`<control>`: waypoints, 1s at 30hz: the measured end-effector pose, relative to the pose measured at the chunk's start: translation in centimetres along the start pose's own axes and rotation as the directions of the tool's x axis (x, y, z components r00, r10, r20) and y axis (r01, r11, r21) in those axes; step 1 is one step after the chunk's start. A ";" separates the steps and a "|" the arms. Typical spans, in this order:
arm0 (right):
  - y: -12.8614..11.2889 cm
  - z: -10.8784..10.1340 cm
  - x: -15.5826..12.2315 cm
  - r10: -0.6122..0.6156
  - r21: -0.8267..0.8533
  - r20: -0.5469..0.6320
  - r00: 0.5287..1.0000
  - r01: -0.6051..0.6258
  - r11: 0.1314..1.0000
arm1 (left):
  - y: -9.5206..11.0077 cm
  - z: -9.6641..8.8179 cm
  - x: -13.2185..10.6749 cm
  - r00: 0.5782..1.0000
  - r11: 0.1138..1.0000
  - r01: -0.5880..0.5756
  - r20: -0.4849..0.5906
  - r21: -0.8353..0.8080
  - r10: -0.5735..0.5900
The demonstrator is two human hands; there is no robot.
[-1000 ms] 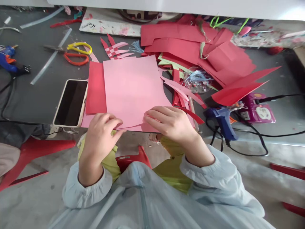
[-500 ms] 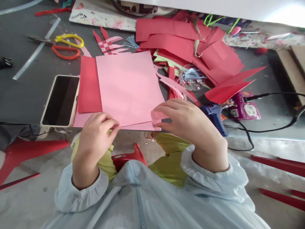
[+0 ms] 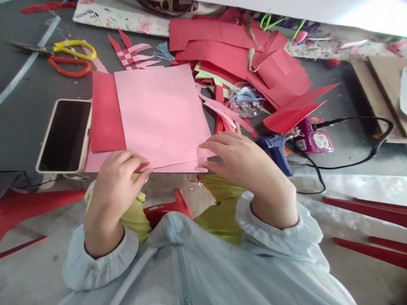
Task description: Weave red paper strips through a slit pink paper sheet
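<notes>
A pink sheet of paper (image 3: 159, 114) lies over a red sheet (image 3: 106, 112), with another pink layer showing along the table's near edge. My left hand (image 3: 116, 182) is closed at the near edge of the pink paper, thumb and forefinger pinching it. My right hand (image 3: 244, 163) holds the same paper by its near right corner, thumb below and fingers above; its fingertips are partly hidden at the corner. Left of the sheets lies a phone (image 3: 65, 135) with a dark screen.
Scissors (image 3: 70, 59) with yellow and red handles lie at the back left, near a woven paper piece (image 3: 132, 53). Red paper (image 3: 219, 55) is piled behind. A blue glue gun (image 3: 276, 152), a purple box (image 3: 314, 135) and black cable (image 3: 375, 146) sit right.
The whole view has shifted, so the table things appear further left. Both hands keep nearly the same places on the pink paper, and its near right corner looks less curled.
</notes>
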State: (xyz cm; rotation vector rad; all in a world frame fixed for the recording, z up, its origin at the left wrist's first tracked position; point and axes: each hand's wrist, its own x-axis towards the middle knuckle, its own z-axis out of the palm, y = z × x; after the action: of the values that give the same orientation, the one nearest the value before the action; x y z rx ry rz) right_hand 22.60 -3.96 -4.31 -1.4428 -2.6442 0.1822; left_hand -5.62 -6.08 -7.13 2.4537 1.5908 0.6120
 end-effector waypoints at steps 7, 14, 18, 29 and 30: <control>-4.7 2.2 1.9 -0.178 -0.001 -0.126 0.976 0.180 0.984 | 0.7 -0.1 0.2 0.999 0.999 0.033 0.010 -0.001 -0.033; -6.8 4.1 3.8 -0.075 0.152 -0.137 0.988 0.095 0.984 | 0.8 0.1 -0.2 0.999 0.999 0.037 0.019 0.019 -0.037; -6.9 3.9 4.8 0.020 0.241 -0.028 0.999 -0.013 0.970 | 1.3 -0.3 -0.6 0.999 0.998 0.042 -0.026 0.055 -0.041; -6.4 3.2 6.7 0.104 0.373 0.110 0.988 -0.138 0.918 | 6.8 0.9 -4.5 0.987 0.997 0.022 -0.162 0.078 -0.009; -6.4 3.1 6.8 0.110 0.369 0.117 0.987 -0.146 0.918 | 6.9 1.2 -4.7 0.988 0.995 0.049 -0.151 0.086 -0.035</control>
State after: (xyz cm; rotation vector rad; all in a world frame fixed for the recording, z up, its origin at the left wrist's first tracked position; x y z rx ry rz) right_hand 13.12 -1.78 -6.00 -1.4987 -2.4009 0.7456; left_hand -0.96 -13.15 -7.04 2.4828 1.7573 0.7494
